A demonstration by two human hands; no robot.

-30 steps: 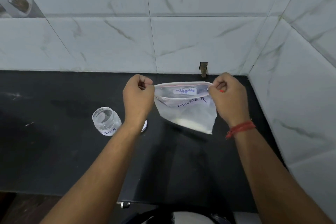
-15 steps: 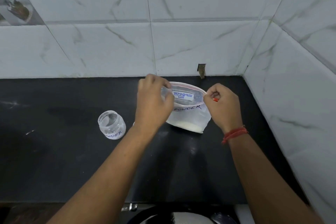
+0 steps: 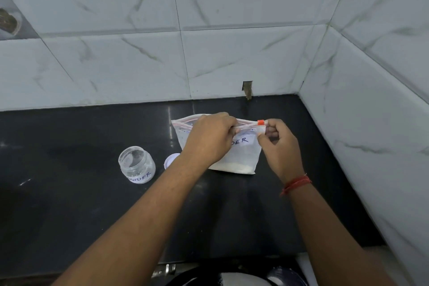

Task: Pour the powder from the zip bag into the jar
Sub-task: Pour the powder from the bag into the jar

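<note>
Zip bag [image 3: 241, 158] now down on counter [image 3: 69, 204]
Left hand [image 3: 209, 139] moved right along zip, pinching it; right hand [image 3: 277, 144] still pinches the slider corner; jar [image 3: 137, 165] open, left.

Both hands, left hand [image 3: 210, 138] and right hand [image 3: 279, 146], pinch top of clear plastic zip bag [image 3: 241, 158] on black counter [image 3: 69, 204]; open clear jar [image 3: 137, 165] left

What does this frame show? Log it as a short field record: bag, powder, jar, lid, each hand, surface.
bag: zip bag labelled in pen, standing on the counter, orange slider at its right end
powder: white layer at the bag's bottom
jar: clear jar, open, left of the bag
lid: white lid, partly behind the left forearm
left hand: pinches the bag's top edge
right hand: pinches the top right corner
surface: black counter
</note>
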